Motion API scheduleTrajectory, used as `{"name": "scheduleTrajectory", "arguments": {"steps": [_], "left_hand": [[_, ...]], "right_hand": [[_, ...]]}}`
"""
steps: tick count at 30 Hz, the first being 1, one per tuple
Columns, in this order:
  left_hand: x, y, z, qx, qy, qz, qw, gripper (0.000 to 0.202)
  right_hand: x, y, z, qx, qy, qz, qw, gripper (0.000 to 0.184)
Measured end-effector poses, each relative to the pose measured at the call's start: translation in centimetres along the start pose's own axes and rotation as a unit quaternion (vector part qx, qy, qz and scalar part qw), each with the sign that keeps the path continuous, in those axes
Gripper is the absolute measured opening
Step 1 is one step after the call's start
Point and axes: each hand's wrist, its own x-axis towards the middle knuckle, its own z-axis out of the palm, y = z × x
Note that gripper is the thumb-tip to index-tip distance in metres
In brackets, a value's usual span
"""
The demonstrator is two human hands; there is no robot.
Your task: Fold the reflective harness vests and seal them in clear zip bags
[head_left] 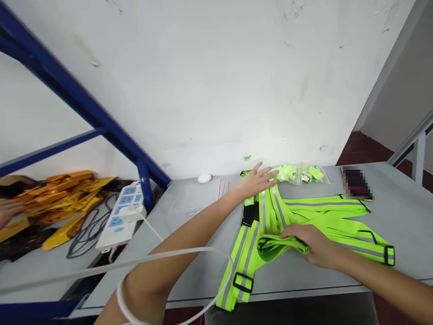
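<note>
Left hand (259,183) spreads, gripping nothing, over straps (265,212); right hand (313,243) grips part-folded strap (286,243); filled bags (316,174) sit behind; other straps (341,223) lie loose.

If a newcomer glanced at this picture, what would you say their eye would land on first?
Probably the fluorescent yellow-green straps with grey stripes, spread over the right part of the grey table; the right hand grips a folded bundle of them, with the left hand spread over their far end. Next might come the orange-yellow packets piled at the left, beyond the slanting blue frame.
</note>
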Motion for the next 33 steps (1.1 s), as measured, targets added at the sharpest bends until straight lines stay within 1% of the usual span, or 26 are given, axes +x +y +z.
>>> {"name": "scheduleTrajectory", "arguments": {"steps": [2, 4, 5, 8, 10, 11, 13, 14, 15, 16, 17, 19, 20, 22, 25, 28, 31, 33], "left_hand": [[-0.2, -0.6, -0.5, 0.003, 0.001, -0.027, 1.000, 0.049], [-0.4, -1.2, -1.0, 0.004, -0.006, -0.060, 0.998, 0.051], [-0.6, -1.4, -1.3, 0.004, -0.017, -0.079, 0.997, 0.053], [-1.3, -1.1, -3.0, 0.004, -0.072, -0.136, 0.988, 0.058], [-1.9, 0.2, -4.7, -0.011, -0.102, -0.168, 0.980, 0.061], [-2.2, 1.2, -5.6, -0.030, -0.103, -0.175, 0.979, 0.066], [-2.9, 3.8, -7.3, -0.104, -0.086, -0.163, 0.977, 0.081], [-3.2, 5.3, -7.9, -0.154, -0.072, -0.157, 0.973, 0.080], [-3.5, 6.8, -8.3, -0.211, -0.051, -0.167, 0.962, 0.072], [-3.8, 8.3, -8.4, -0.278, -0.034, -0.187, 0.942, 0.063], [-4.0, 9.6, -8.2, -0.334, -0.026, -0.221, 0.916, 0.055], [-4.3, 11.6, -7.2, -0.394, -0.020, -0.268, 0.879, 0.050], [-4.4, 12.2, -6.5, -0.409, -0.020, -0.282, 0.867, 0.050], [-4.3, 12.9, -5.2, -0.423, -0.018, -0.299, 0.855, 0.050], [-3.8, 13.1, -4.3, -0.422, -0.008, -0.312, 0.851, 0.039], [-3.5, 13.3, -4.4, -0.403, -0.019, -0.312, 0.860, 0.027], [-3.3, 13.7, -4.8, -0.389, -0.045, -0.301, 0.870, 0.023], [-3.3, 14.0, -4.8, -0.378, -0.052, -0.291, 0.877, 0.023]], "right_hand": [[0.4, 0.7, -0.3, 0.023, 0.034, 0.081, 0.996, 0.025], [0.9, 1.5, -0.7, 0.035, 0.053, 0.149, 0.987, 0.027], [1.3, 1.8, -0.9, 0.041, 0.050, 0.172, 0.983, 0.030], [2.2, 2.6, -1.3, 0.059, 0.035, 0.206, 0.976, 0.036], [2.5, 2.8, -1.3, 0.065, 0.036, 0.211, 0.975, 0.036], [2.6, 2.8, -1.2, 0.067, 0.037, 0.210, 0.975, 0.035], [2.7, 2.8, -1.1, 0.068, 0.037, 0.209, 0.975, 0.032], [2.7, 2.8, -1.0, 0.070, 0.037, 0.212, 0.974, 0.031], [2.7, 2.8, -1.0, 0.074, 0.037, 0.217, 0.973, 0.030], [2.7, 2.8, -1.0, 0.076, 0.038, 0.224, 0.971, 0.030], [2.7, 2.8, -1.0, 0.078, 0.039, 0.232, 0.969, 0.029], [2.6, 2.8, -1.0, 0.074, 0.038, 0.245, 0.966, 0.029], [2.6, 2.9, -1.0, 0.070, 0.035, 0.250, 0.965, 0.029], [2.5, 3.1, -0.9, 0.058, 0.032, 0.249, 0.966, 0.029], [2.6, 3.3, -0.6, 0.030, 0.058, 0.212, 0.975, 0.026], [2.8, 3.5, -0.5, -0.002, 0.090, 0.181, 0.979, 0.026], [2.9, 3.6, -0.4, -0.012, 0.091, 0.191, 0.977, 0.034], [2.9, 3.7, -0.3, -0.012, 0.087, 0.209, 0.974, 0.033]]}}
